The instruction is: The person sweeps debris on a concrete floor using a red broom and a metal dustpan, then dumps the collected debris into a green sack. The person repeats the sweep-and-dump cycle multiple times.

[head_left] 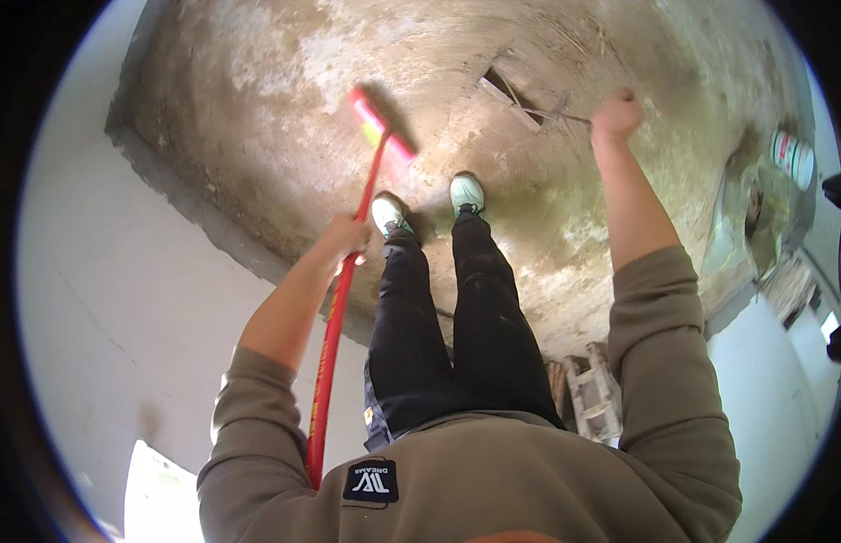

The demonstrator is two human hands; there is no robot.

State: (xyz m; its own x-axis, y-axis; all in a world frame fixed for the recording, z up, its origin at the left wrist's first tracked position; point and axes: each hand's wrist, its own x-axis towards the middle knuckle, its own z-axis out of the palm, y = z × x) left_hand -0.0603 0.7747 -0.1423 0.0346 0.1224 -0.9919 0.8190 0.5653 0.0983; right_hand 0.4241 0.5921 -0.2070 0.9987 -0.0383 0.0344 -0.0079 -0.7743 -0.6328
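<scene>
My left hand (346,237) grips the red handle of a broom (370,179), whose pink and yellow head (382,127) rests on the floor ahead of my left foot. My right hand (617,116) is closed on a thin rod (571,118), which runs left to a flat rectangular dustpan-like piece (514,97) with a dark middle, lying on the floor. My light shoes (466,192) stand between and below these tools.
The stained concrete floor (230,109) meets white walls (131,262) at a grey skirting. At the right lie a white labelled container (792,160) and a clear plastic bag (728,226) with dark contents. Wooden pieces (591,394) lie behind my legs.
</scene>
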